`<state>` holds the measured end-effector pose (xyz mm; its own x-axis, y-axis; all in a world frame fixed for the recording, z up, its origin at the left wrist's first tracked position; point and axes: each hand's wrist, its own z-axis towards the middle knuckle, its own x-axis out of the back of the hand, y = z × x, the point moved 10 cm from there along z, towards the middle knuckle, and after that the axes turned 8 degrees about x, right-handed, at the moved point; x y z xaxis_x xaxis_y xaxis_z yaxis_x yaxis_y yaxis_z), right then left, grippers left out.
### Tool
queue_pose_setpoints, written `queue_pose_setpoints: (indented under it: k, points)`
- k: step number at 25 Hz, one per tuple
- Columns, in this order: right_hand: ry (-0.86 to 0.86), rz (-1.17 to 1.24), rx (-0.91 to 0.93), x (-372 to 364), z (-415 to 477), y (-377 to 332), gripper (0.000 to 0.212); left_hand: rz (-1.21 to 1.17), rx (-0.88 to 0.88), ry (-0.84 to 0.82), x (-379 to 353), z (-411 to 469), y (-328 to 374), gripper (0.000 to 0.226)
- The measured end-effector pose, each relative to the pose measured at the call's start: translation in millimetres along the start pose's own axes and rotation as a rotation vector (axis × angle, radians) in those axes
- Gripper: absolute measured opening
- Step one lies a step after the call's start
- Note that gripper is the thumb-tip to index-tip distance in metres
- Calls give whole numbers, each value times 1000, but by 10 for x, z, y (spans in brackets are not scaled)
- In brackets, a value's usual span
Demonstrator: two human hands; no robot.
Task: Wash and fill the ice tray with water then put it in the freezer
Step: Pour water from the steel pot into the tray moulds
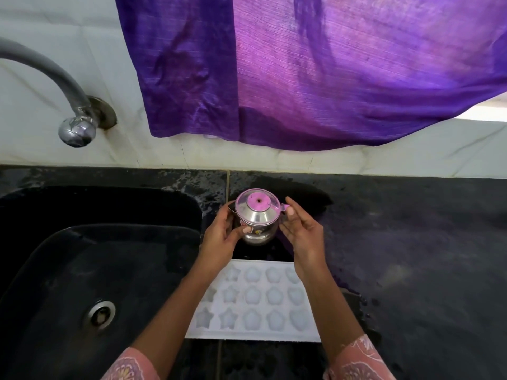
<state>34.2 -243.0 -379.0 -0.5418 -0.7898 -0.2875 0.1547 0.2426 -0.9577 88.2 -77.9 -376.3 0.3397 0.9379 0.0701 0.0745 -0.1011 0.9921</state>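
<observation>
A white ice tray (pixel 255 300) with star and flower shaped moulds lies flat on the black counter, near its front edge and right of the sink. Just beyond it stands a small steel jug (pixel 256 219) with a clear lid and a pink knob. My left hand (pixel 222 234) wraps the jug's left side, thumb across its front. On the jug's right, my right hand (pixel 300 229) has its fingers at the pink lid tab and handle side. My forearms cover parts of the tray's left and right ends.
A black sink (pixel 90 270) with a metal drain (pixel 100 314) fills the left. A grey tap (pixel 74 122) comes off the white tiled wall above it. A purple curtain (pixel 315 69) hangs over the back wall. Wet black counter (pixel 411 242) stretches to the right.
</observation>
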Motion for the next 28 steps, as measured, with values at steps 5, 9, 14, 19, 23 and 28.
queue_pose_setpoints:
  k: [5, 9, 14, 19, 23, 28]
  points:
    - [1, 0, -20, 23, -7, 47, 31, 5, 22, -9, -12, -5, -51, 53]
    - [15, 8, -45, 35, -9, 80, 31, 2, 36, -22, -31, 4, -37, 52]
    - [-2, -34, -82, 39, -27, 72, 34, 50, 63, -42, -19, -7, -70, 60]
    - [-3, -198, -22, 134, -91, -133, 37, 281, 87, 54, 67, -165, -25, 90]
    - [-150, -455, 60, 239, -253, -312, 57, 682, 39, 34, 148, -442, -93, 137]
    - [-392, -947, 32, 453, -580, -239, 102, 955, 100, -9, 327, -766, -318, 148]
